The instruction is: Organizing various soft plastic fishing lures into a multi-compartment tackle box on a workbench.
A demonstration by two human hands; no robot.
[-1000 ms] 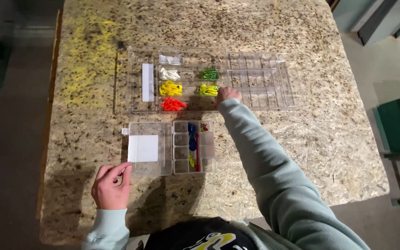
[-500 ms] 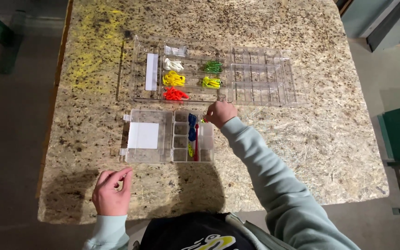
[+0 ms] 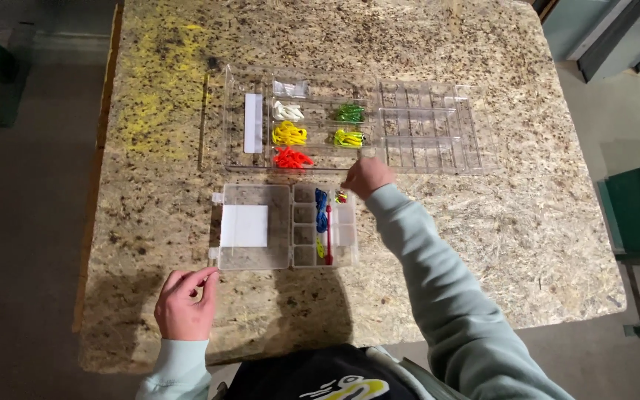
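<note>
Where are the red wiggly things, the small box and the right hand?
red pieces (image 3: 292, 157), head view, middle of the pile
small box (image 3: 253, 255), head view, lid's lower part
right hand (image 3: 367, 176), head view, back of hand

Small clear compartment box (image 3: 284, 226), seemingly open

Small box (image 3: 253, 226) before large tray (image 3: 424, 122)

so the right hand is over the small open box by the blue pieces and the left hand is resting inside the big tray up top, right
Not quite. In the head view the right hand is at the small open box, near the blue pieces. But the left hand rests on the table below that box, well away from the big tray.
</note>
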